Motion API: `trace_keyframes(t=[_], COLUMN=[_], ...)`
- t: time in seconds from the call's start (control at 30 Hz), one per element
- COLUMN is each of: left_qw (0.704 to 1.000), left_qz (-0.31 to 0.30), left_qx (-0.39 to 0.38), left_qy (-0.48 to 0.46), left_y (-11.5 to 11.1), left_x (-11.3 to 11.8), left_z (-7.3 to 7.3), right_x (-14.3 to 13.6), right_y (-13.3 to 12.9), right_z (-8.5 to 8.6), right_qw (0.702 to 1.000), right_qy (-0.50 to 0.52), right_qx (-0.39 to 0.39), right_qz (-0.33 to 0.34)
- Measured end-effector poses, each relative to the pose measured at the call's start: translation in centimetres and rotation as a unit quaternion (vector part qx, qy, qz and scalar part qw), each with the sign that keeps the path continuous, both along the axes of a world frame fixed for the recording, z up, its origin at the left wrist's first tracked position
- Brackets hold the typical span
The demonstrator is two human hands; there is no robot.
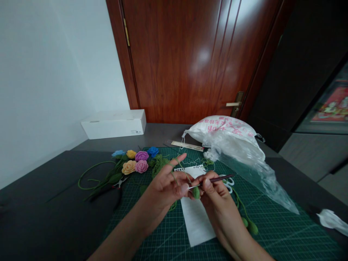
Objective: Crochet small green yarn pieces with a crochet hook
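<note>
My right hand (pixel 213 188) grips a crochet hook (pixel 217 179) with a dark handle, its metal tip pointing left. Below the tip hangs a small green crocheted piece (pixel 196 193), pinched by my left hand (pixel 165 183) between thumb and fingers. Green yarn (pixel 181 167) runs over the raised left index finger down to the work. A loose heap of the same yarn (pixel 160 165) lies behind the left hand. Under both hands is a sheet of paper (pixel 197 221) on a green cutting mat (pixel 152 232). Fingers partly hide where hook and stitches meet.
Crocheted flowers (pixel 141 156) in several colours and pliers (pixel 119 183) lie left. White scissors handles (pixel 229 183) and green leaf pieces (pixel 252 227) are at right. A stuffed plastic bag (pixel 225 132), a ruler-like strip (pixel 187 145) and a white box (pixel 114 125) stand behind.
</note>
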State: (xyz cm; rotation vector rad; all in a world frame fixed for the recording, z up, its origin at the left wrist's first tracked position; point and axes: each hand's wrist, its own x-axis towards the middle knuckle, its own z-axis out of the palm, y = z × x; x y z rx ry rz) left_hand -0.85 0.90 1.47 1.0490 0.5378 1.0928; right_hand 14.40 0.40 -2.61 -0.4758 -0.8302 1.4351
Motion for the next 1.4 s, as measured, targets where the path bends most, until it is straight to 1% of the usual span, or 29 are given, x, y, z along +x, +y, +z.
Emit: trace_keyframes(t=[0.07,0.17,0.27,0.37,0.43,0.53,0.67,0.83,0.9,0.97,1.03,1.1,1.23,1.3,1.33,1.37,1.4], left_qw=[1.0,0.999,0.998,0.999,1.0,0.999,0.998,0.994,0.994,0.995,0.996,0.994,0.996,0.996,0.996,0.995,0.995], left_qz=[0.003,0.026,0.043,0.031,0.025,0.041,0.055,0.085,0.086,0.077,0.07,0.074,0.055,0.048,0.05,0.057,0.068], left_qx=[0.004,0.021,0.029,0.022,0.013,-0.006,0.0,0.019,0.027,0.032,0.034,0.024,0.02,0.032,0.037,0.039,0.039], left_qy=[-0.004,0.004,0.021,0.018,0.005,0.025,0.041,0.066,0.062,0.048,0.049,0.072,0.068,0.064,0.065,0.067,0.069], left_y=[0.1,0.2,0.2,0.2,-0.1,-0.4,-0.6,-0.2,0.0,0.0,-0.2,-0.5,-0.6,-0.5,-0.5,-0.6,-0.7], left_x=[0.0,0.2,0.3,0.4,0.5,0.6,0.6,0.5,0.5,0.6,0.5,0.4,-0.2,-0.5,-0.6,-0.5,-0.4], left_z=[-0.2,-0.7,-1.1,-1.4,-1.4,-0.9,-0.5,-1.4,-1.7,-1.6,-1.2,-0.5,0.4,0.5,0.6,0.6,0.5], right_x=[0.1,0.2,0.2,0.1,0.0,0.0,0.2,0.2,0.1,0.1,0.1,0.1,0.3,0.6,0.8,0.9,1.1], right_y=[-0.1,-0.3,-0.5,-0.6,-0.6,-0.5,-0.4,-0.3,-0.3,-0.3,-0.3,-0.5,-0.6,-0.6,-0.6,-0.5,-0.5], right_z=[0.0,-0.1,-0.2,-0.1,-0.1,-0.3,-0.6,-1.2,-1.2,-1.2,-1.2,-1.2,-1.1,-1.0,-0.8,-0.7,-0.5], right_qw=[1.0,0.997,0.993,0.993,0.992,0.988,0.983,0.975,0.977,0.981,0.985,0.987,0.991,0.985,0.977,0.963,0.938], right_qy=[-0.021,-0.061,-0.089,-0.086,-0.085,-0.099,-0.114,-0.142,-0.142,-0.132,-0.119,-0.113,-0.119,-0.152,-0.178,-0.213,-0.257], right_qx=[0.008,0.028,0.041,0.051,0.057,0.072,0.088,0.102,0.094,0.083,0.075,0.068,0.052,0.075,0.106,0.149,0.201], right_qz=[-0.022,-0.047,-0.062,-0.064,-0.076,-0.096,-0.112,-0.134,-0.129,-0.117,-0.104,-0.09,-0.026,-0.025,-0.045,-0.076,-0.117])
